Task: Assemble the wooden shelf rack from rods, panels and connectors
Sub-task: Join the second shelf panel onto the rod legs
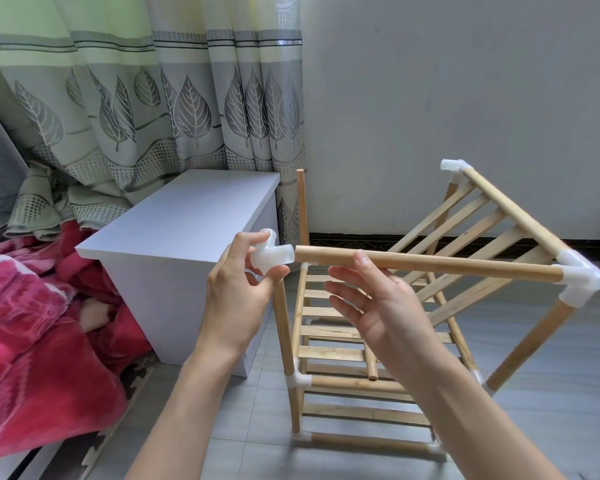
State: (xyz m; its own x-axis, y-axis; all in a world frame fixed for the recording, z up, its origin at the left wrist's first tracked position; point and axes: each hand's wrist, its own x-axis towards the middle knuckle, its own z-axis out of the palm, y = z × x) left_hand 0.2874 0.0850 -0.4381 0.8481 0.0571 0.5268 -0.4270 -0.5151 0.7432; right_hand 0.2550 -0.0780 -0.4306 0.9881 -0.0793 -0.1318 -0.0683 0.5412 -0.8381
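Observation:
A partly built wooden rack [368, 344] stands on the floor, with slatted shelves and white plastic connectors at its joints. Its top slatted panel [478, 233] is tilted up to the right. A horizontal rod [430, 265] runs from the right corner connector [582, 277] toward the left. My left hand [239, 289] pinches a white corner connector [269, 256] right at the rod's free left end, above an upright rod [284, 334]. My right hand [368, 299] is under the horizontal rod with fingers spread, the thumb touching it.
A white cabinet [187, 244] stands left of the rack. A red blanket [42, 323] lies at the far left. Patterned curtains [153, 98] hang behind, and a white wall is at the right. A bare upright rod [302, 209] rises at the rack's back. Grey floor tiles surround it.

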